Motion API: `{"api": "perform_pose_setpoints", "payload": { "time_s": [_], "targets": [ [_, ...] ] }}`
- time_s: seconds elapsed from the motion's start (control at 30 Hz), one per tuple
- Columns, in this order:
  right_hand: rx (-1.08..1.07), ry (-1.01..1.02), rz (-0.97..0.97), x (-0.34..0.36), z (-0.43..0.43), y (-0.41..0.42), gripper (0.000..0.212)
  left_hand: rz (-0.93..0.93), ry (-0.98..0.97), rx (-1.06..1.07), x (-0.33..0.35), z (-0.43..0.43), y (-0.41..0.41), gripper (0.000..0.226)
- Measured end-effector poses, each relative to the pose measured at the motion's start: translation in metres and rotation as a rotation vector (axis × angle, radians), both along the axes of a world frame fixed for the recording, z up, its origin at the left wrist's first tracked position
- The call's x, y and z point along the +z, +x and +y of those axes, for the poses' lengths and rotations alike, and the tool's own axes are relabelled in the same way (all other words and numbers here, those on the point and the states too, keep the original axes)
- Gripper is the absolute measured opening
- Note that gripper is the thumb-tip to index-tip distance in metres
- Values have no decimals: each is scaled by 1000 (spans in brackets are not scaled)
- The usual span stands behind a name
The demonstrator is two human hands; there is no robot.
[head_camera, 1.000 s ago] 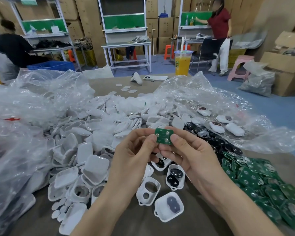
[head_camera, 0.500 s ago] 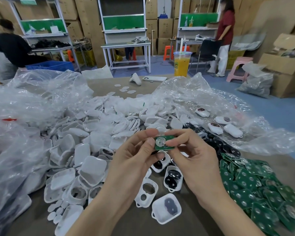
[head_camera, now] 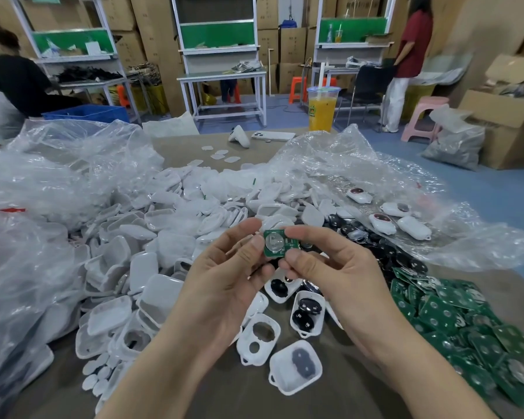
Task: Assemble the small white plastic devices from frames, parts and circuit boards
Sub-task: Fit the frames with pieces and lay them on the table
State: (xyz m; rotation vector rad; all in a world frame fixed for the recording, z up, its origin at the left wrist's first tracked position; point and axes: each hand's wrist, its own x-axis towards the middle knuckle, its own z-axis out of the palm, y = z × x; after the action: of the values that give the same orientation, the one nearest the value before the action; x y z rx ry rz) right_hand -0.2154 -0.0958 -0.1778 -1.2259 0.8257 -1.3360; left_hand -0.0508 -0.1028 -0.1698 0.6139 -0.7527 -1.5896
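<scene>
- Right, the circuit board [head_camera: 277, 244] is up in the air between both hands, above the counter [head_camera: 345, 373], round silver disc facing me.
- Left hand [head_camera: 224, 285] is clamped on the board's left edge, thumb and forefinger pinching it; right hand [head_camera: 339, 276] pinches the right edge the same way.
- Just below lie the open white frame [head_camera: 270, 347] with two holes and the frame loaded with black parts [head_camera: 293, 316], side by side.
- Risk one: I only have the edges, so a loose pinch could drop the board into the white shell pile [head_camera: 152, 225] or among the spare green boards [head_camera: 454, 319].
- Risk two: seat it the wrong way round and, I reckon, it won't sit down in the frame.
- Risk three: press it home too hard and a thin frame wall may crack.
</scene>
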Motion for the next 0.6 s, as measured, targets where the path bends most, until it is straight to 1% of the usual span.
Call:
{"api": "perform_pose_setpoints", "payload": {
  "time_s": [0.03, 0.13, 0.2, 0.47, 0.6],
  "targets": [
    [18, 15, -37, -1, -1, 0, 30, -3, 0, 0, 0, 0, 0, 27],
    [62, 16, -102, -1, -3, 2, 35, -12, -1, 5, 0, 0, 0, 21],
    [80, 23, -143, -1, -4, 2, 37, -19, -1, 11, -1, 1, 0, 22],
    [102, 88, -168, -1, -4, 2, 35, -55, -13, 31, -1, 2, -2, 19],
    [120, 101, -196, 0, -4, 1, 34, -52, -39, -1, -1, 4, -3, 22]
  ]
}}
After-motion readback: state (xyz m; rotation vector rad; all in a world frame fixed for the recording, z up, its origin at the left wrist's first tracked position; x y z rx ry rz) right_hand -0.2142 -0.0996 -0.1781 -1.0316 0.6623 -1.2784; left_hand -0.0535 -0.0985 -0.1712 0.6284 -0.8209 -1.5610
